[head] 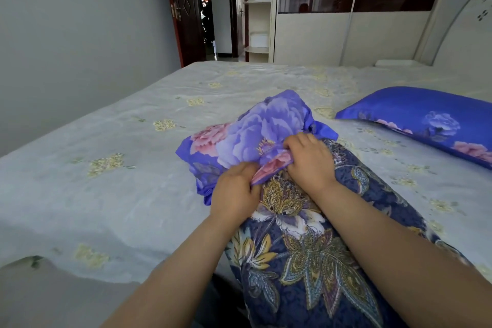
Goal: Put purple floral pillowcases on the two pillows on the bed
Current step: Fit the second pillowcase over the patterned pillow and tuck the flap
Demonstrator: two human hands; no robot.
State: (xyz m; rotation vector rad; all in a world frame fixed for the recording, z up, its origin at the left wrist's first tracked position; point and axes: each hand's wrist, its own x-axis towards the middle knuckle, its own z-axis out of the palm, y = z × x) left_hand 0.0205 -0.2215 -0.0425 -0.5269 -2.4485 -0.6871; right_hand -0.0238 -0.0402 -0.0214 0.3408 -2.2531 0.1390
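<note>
— How far along is it?
— Halfway, I'd say: the covered pillow [426, 125] lies finished at the right of the bed [119, 154].
— And the other?
— The paisley pillow [306, 247] is barely started — left hand [235, 192] and right hand [310, 161] both pinch the bunched, glossy purple pillowcase [253, 133] at its far end.

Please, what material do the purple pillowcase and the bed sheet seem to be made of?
Purple pillowcase: probably a satin-like fabric, smooth with a soft sheen, bunching into fine folds where both hands grip it. Bed sheet: looks like thin matte woven cloth, perhaps cotton, lightly wrinkled, no shine.
</note>
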